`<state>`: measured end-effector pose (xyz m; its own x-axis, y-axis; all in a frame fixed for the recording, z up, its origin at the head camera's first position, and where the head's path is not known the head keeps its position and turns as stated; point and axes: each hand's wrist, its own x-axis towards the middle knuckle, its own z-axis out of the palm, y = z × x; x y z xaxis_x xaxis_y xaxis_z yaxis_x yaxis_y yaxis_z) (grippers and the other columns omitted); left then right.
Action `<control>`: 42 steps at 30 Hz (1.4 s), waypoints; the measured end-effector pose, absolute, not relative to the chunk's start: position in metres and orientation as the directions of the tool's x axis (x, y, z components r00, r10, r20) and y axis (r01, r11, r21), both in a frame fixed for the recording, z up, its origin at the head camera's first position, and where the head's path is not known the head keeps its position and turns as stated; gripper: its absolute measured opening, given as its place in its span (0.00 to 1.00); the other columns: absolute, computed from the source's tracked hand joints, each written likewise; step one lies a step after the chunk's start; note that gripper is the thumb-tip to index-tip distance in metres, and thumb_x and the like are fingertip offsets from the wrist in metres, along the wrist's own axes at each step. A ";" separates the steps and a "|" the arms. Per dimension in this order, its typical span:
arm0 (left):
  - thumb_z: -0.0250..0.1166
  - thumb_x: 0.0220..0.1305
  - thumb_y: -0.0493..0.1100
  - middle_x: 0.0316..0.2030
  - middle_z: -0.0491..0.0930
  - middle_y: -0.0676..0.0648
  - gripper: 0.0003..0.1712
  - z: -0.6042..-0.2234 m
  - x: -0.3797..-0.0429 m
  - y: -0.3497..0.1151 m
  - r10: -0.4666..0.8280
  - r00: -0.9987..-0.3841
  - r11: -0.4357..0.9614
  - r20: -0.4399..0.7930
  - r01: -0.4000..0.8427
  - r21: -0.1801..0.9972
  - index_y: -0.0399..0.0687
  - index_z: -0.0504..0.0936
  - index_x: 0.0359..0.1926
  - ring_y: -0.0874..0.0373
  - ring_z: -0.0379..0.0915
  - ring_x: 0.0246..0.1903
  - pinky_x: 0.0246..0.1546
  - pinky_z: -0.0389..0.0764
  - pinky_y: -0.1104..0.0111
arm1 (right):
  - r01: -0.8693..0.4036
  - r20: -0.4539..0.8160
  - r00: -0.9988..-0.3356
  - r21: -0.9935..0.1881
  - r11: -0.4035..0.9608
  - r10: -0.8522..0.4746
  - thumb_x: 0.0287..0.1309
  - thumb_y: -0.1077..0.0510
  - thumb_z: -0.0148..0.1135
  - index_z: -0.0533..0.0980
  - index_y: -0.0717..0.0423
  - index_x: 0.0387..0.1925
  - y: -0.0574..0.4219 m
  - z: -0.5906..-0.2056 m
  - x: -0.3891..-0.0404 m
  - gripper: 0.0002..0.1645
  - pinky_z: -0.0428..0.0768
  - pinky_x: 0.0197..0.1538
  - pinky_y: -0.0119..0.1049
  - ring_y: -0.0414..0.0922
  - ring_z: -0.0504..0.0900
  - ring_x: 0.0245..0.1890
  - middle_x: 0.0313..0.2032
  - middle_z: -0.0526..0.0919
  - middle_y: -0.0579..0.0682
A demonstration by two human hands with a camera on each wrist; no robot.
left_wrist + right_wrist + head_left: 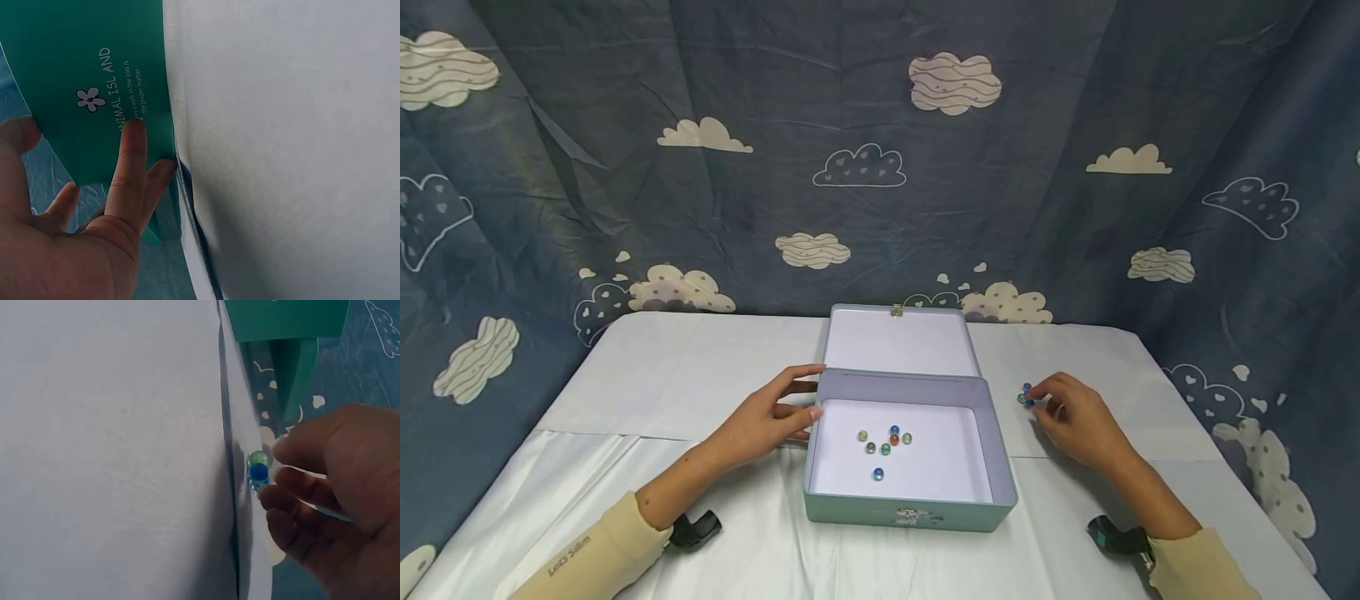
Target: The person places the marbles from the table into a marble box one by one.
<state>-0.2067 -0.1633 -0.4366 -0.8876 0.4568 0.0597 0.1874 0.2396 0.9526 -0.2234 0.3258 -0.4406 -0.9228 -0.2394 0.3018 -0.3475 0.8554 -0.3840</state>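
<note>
A green tin box (910, 512) with a pale inside stands on the table, its lid (901, 340) tipped back. Several glass marbles (878, 474) lie on the box's floor. My left hand (778, 417) rests on the box's left side, fingers spread along the wall (69, 56) and thumb at the rim. To the right of the box, my right hand (1075, 421) reaches down with bent fingers at a small cluster of marbles (1022, 399). A blue marble (259, 472) and a green marble (257, 457) show just beyond its fingertips, with a gap between thumb and fingers.
A white cloth (700, 367) covers the table, with a fold line running across it. Behind hangs a dark blue curtain (760, 217) printed with clouds. Dark wrist devices (696, 531) sit by both sleeve cuffs.
</note>
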 end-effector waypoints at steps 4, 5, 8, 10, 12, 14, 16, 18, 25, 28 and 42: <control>0.68 0.77 0.49 0.74 0.67 0.36 0.37 -0.437 -0.207 -0.163 0.457 -0.887 0.239 0.061 0.189 0.952 0.66 0.63 0.80 0.39 0.81 0.62 0.48 0.90 0.62 | -0.313 0.243 -0.942 -0.384 0.869 -0.232 0.60 0.68 0.72 0.85 0.60 0.47 0.328 -0.442 -0.225 0.13 0.81 0.35 0.34 0.45 0.78 0.35 0.46 0.83 0.55; 0.68 0.77 0.49 0.74 0.67 0.36 0.37 -0.437 -0.207 -0.163 0.457 -0.887 0.240 0.061 0.189 0.952 0.66 0.63 0.80 0.40 0.81 0.62 0.48 0.90 0.62 | -0.309 0.238 -0.944 -0.382 0.871 -0.230 0.60 0.68 0.72 0.85 0.60 0.48 0.328 -0.443 -0.225 0.13 0.81 0.35 0.34 0.45 0.78 0.35 0.46 0.83 0.55; 0.68 0.77 0.49 0.74 0.67 0.36 0.37 -0.436 -0.207 -0.163 0.458 -0.887 0.237 0.061 0.188 0.953 0.66 0.63 0.80 0.39 0.81 0.61 0.48 0.90 0.62 | -0.302 0.236 -0.945 -0.377 0.875 -0.225 0.60 0.67 0.71 0.85 0.60 0.48 0.329 -0.445 -0.225 0.13 0.80 0.35 0.34 0.45 0.78 0.35 0.46 0.83 0.55; 0.68 0.77 0.48 0.74 0.67 0.35 0.37 -0.436 -0.207 -0.163 0.460 -0.886 0.234 0.061 0.187 0.954 0.66 0.63 0.80 0.39 0.81 0.61 0.48 0.90 0.62 | -0.296 0.235 -0.947 -0.374 0.879 -0.219 0.60 0.68 0.71 0.85 0.60 0.47 0.329 -0.446 -0.225 0.13 0.80 0.35 0.35 0.45 0.78 0.35 0.45 0.83 0.54; 0.68 0.77 0.48 0.74 0.67 0.35 0.37 -0.437 -0.207 -0.163 0.461 -0.885 0.232 0.061 0.186 0.955 0.66 0.63 0.80 0.39 0.81 0.61 0.48 0.90 0.62 | -0.292 0.232 -0.949 -0.377 0.879 -0.216 0.60 0.68 0.71 0.85 0.61 0.47 0.329 -0.447 -0.225 0.13 0.79 0.34 0.35 0.45 0.78 0.35 0.45 0.83 0.54; 0.68 0.77 0.48 0.74 0.67 0.35 0.37 -0.437 -0.206 -0.163 0.462 -0.885 0.232 0.060 0.186 0.955 0.66 0.63 0.80 0.38 0.81 0.61 0.48 0.90 0.62 | -0.286 0.227 -0.951 -0.378 0.880 -0.212 0.59 0.68 0.72 0.85 0.61 0.47 0.329 -0.448 -0.225 0.13 0.79 0.34 0.35 0.45 0.78 0.34 0.44 0.83 0.54; 0.67 0.77 0.47 0.74 0.67 0.35 0.37 -0.437 -0.206 -0.164 0.462 -0.885 0.232 0.059 0.185 0.955 0.66 0.63 0.80 0.39 0.81 0.61 0.48 0.90 0.62 | -0.282 0.220 -0.953 -0.385 0.879 -0.209 0.59 0.69 0.72 0.85 0.61 0.47 0.329 -0.448 -0.225 0.14 0.79 0.34 0.35 0.45 0.78 0.34 0.43 0.84 0.54; 0.67 0.77 0.47 0.74 0.67 0.36 0.37 -0.438 -0.207 -0.164 0.461 -0.886 0.232 0.058 0.184 0.955 0.66 0.63 0.80 0.39 0.81 0.61 0.48 0.90 0.62 | -0.277 0.215 -0.955 -0.388 0.879 -0.206 0.58 0.69 0.72 0.85 0.60 0.46 0.329 -0.449 -0.224 0.13 0.80 0.35 0.35 0.44 0.78 0.34 0.41 0.84 0.52; 0.67 0.77 0.48 0.74 0.67 0.35 0.37 -0.439 -0.207 -0.164 0.459 -0.887 0.232 0.057 0.182 0.956 0.67 0.63 0.80 0.39 0.81 0.62 0.48 0.90 0.62 | -0.285 0.224 -0.951 -0.388 0.876 -0.211 0.56 0.70 0.73 0.85 0.59 0.42 0.328 -0.450 -0.223 0.12 0.82 0.36 0.36 0.45 0.78 0.34 0.38 0.85 0.51; 0.67 0.77 0.48 0.74 0.67 0.35 0.37 -0.439 -0.207 -0.164 0.459 -0.887 0.232 0.058 0.183 0.956 0.67 0.63 0.80 0.39 0.81 0.61 0.48 0.90 0.62 | -0.286 0.225 -0.951 -0.387 0.877 -0.211 0.57 0.69 0.74 0.85 0.59 0.43 0.326 -0.448 -0.224 0.12 0.82 0.37 0.35 0.45 0.78 0.34 0.38 0.85 0.50; 0.68 0.77 0.47 0.73 0.69 0.36 0.36 -0.437 -0.207 -0.163 0.447 -0.892 0.235 0.066 0.188 0.954 0.67 0.64 0.79 0.40 0.82 0.60 0.47 0.91 0.62 | -0.434 0.353 -0.885 -0.385 0.815 -0.305 0.54 0.72 0.75 0.86 0.54 0.39 0.306 -0.424 -0.211 0.14 0.80 0.33 0.32 0.42 0.80 0.32 0.36 0.85 0.44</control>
<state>-0.2073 -0.1627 -0.4372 -0.8922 0.4467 0.0663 0.1884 0.2347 0.9536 -0.2111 0.3065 -0.4241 -0.8846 -0.3047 0.3529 -0.4341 0.8145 -0.3849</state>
